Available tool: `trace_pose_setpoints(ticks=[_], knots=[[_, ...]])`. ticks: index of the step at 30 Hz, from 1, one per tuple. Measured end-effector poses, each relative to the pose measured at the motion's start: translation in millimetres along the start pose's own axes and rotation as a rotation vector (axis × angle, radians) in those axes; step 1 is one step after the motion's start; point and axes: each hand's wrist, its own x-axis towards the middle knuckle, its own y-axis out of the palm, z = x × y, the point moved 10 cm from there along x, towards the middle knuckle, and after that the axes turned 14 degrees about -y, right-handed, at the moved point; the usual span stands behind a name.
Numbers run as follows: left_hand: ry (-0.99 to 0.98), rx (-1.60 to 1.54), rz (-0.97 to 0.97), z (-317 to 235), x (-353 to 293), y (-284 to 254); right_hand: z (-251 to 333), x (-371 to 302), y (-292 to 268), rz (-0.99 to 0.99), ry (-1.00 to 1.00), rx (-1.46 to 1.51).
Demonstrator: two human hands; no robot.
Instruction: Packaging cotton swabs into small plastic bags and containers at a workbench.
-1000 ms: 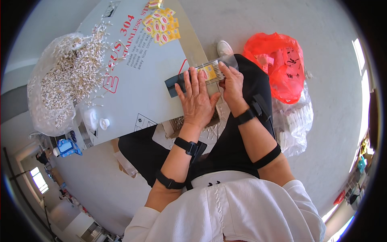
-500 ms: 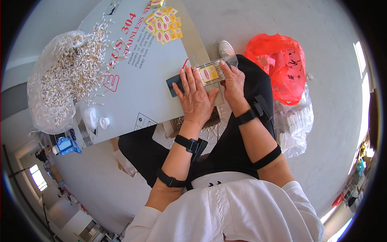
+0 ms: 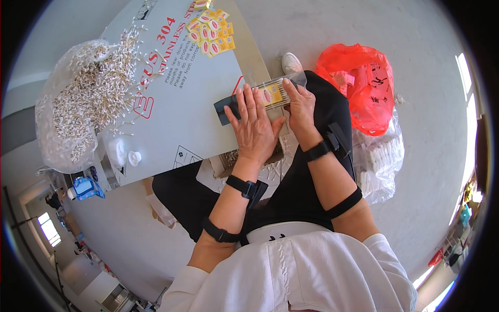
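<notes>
A clear plastic bag of cotton swabs with a yellow label card (image 3: pixel 272 95) lies at the table's right edge. My right hand (image 3: pixel 301 108) is closed on the bag's right end, thumb on top. My left hand (image 3: pixel 254 127) lies over the left part of the bag, fingers stretched out and slightly spread, grasping nothing. From beneath my left fingers a dark flat strip (image 3: pixel 222 111) sticks out to the left. What lies under the left palm is hidden.
Loose cotton swabs spill from a large clear bag (image 3: pixel 83 104) on the table's left. Yellow cards (image 3: pixel 212 34) lie at the far edge. A box with swabs (image 3: pixel 226 162) sits below the near edge. A red plastic bag (image 3: pixel 358 86) stands on the right, above clear-wrapped white packs (image 3: pixel 379 158).
My left hand has shifted slightly to the right and its fingers have spread a little more. My right hand keeps its hold on the bag.
</notes>
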Motion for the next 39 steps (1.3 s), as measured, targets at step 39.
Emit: trace_pose_setpoints(ticks=[39], knots=[[-0.129,-0.039,-0.362,251.2,180.7,-96.9,55.8,-104.9,168.8,0.853,-0.719,-0.569]])
